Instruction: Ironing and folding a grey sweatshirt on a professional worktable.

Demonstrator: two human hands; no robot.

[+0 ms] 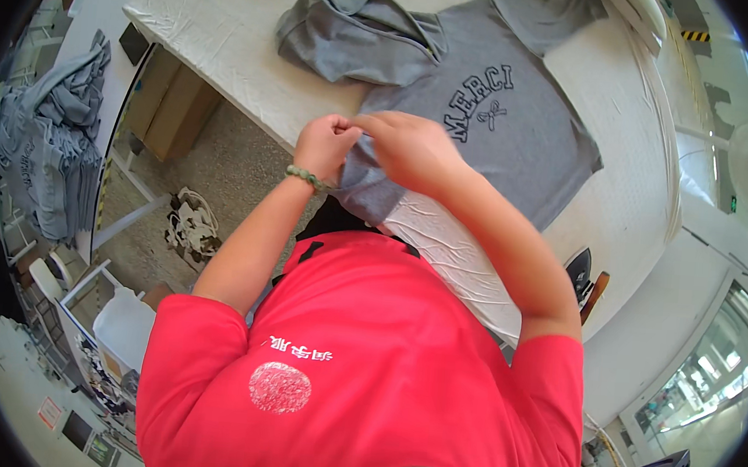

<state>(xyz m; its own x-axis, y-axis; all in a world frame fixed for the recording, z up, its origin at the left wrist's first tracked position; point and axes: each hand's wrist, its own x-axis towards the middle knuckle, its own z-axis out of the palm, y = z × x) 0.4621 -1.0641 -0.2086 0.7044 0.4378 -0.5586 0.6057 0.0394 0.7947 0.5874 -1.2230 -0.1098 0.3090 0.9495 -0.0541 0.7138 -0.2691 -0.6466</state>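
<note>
A grey hooded sweatshirt [521,148] with dark lettering and a small bow on its chest lies spread over the white-covered table [256,57]. Its hood [354,39] points left, and one sleeve stretches toward the far side. The near sleeve hangs at the table's close edge, between my hands. My left hand [321,149], with a beaded bracelet at the wrist, is closed in a pinch on the sleeve's fabric. Close against it, my right hand [411,149] has its fingers bent and pressed on the same sleeve. The fingertips partly hide the pinched cloth.
Grey garments hang in a thick pile [51,147] at the left. Cardboard boxes [173,104] stand below the table, and a white cloth bundle [193,224] lies on the floor. A dark object with a brown handle [595,297] sits near the table's right edge.
</note>
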